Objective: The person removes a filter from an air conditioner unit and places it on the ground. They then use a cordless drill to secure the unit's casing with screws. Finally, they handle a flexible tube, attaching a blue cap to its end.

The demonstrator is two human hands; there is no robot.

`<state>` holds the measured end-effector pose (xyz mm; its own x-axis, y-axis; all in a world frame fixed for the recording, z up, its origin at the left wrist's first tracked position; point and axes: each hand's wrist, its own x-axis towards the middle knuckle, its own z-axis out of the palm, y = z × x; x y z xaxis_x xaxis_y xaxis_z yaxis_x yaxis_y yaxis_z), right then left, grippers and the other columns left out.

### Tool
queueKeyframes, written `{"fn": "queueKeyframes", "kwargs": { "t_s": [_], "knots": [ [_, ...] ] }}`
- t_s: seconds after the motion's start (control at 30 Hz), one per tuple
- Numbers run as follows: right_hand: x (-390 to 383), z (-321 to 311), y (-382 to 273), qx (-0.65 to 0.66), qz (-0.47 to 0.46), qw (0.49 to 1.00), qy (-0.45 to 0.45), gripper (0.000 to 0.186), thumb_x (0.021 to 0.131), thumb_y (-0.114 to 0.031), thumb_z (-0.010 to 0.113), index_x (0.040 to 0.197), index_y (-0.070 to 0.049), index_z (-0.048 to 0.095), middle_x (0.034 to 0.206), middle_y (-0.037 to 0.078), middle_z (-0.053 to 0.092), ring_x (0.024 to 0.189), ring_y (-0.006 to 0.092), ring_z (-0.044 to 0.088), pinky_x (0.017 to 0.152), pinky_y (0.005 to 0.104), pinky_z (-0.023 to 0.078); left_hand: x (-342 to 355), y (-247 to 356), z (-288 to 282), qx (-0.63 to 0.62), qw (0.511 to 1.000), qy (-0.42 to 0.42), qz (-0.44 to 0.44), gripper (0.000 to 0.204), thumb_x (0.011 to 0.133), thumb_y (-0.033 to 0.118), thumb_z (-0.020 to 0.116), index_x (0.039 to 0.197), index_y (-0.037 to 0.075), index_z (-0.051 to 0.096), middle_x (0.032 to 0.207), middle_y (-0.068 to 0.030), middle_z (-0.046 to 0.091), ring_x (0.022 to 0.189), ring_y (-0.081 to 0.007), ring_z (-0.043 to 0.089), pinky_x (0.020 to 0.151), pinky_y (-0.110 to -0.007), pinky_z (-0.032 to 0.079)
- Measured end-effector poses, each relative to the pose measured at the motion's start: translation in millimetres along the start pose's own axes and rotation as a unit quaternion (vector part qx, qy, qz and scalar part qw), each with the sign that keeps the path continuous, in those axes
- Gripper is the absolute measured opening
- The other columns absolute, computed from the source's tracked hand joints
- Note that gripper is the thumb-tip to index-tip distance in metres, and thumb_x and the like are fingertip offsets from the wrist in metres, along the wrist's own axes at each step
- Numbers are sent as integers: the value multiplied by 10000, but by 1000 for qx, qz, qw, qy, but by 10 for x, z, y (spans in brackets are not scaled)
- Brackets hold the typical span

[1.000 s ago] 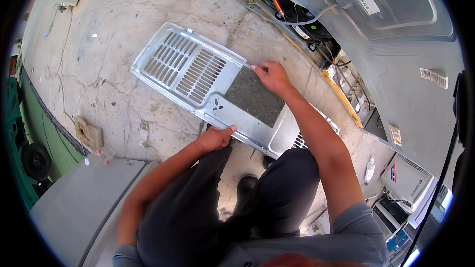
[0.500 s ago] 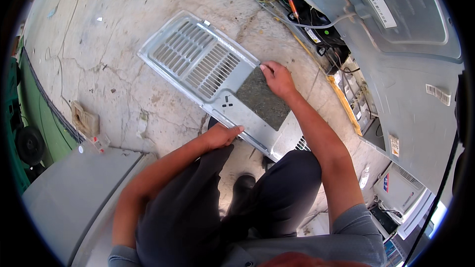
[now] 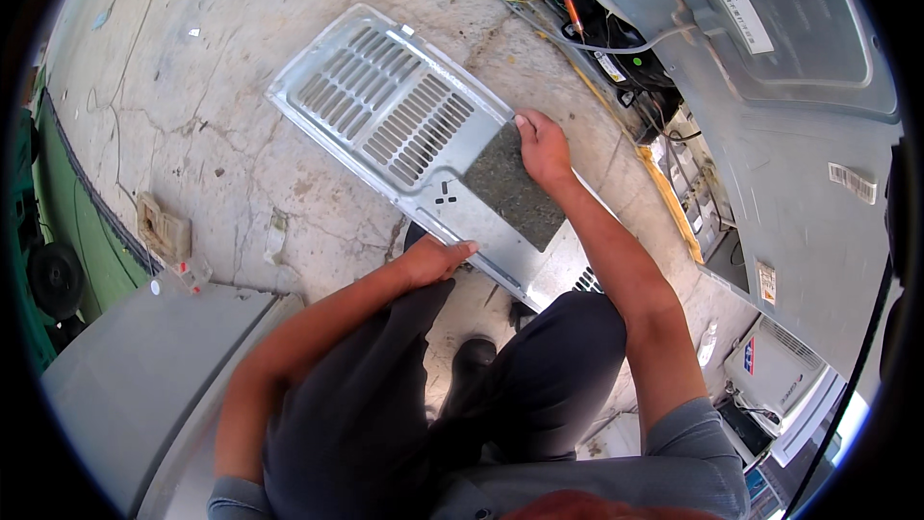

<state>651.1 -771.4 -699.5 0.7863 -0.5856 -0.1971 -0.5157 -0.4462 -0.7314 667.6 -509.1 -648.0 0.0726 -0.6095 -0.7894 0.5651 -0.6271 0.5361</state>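
Between my hands is a long metal panel (image 3: pixel 390 156) with rows of vent slots, its far end pointing up and left. A dark grey-green pad (image 3: pixel 517 190) covers part of its surface. My left hand (image 3: pixel 430 261) grips the near long edge, thumb on top and fingers hidden beneath. At the far long edge, my right hand (image 3: pixel 545 147) is closed on the rim beside the pad, with its lower fingers out of sight. The panel's near end rests by my right knee.
On the right lies a large grey appliance (image 3: pixel 789 154) with its compartment open, showing a black compressor (image 3: pixel 630 67) and a screwdriver with an orange handle (image 3: pixel 570 14). A grey cabinet (image 3: pixel 144 366) stands at lower left. Behind it is a dirty plastic part (image 3: pixel 164 228) on the cracked concrete floor.
The panel's far end has risen slightly and tilted a little. My right hand has shifted slightly with the rim; my left hand stays in nearly the same place.
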Motion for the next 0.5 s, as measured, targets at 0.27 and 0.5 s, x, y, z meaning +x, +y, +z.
{"fn": "queueKeyframes", "kwargs": {
  "t_s": [0.27,0.5],
  "knots": [
    [177,-113,125,124,87,985,-78,254,956,-215,607,1105,-33,705,967,106,728,902,187,657,838,328,492,-19,37,-29,69,998,2,6,531,993,369,592,550,123,434,522,26,421,489,-87,339,486,-298,288],
    [165,-376,172,159,116,974,-115,241,939,-178,625,1090,-17,722,985,72,727,883,155,625,826,313,490,27,39,39,14,998,-55,39,429,987,331,601,647,139,423,540,41,383,472,-75,323,448,-275,248]
  ]
}}
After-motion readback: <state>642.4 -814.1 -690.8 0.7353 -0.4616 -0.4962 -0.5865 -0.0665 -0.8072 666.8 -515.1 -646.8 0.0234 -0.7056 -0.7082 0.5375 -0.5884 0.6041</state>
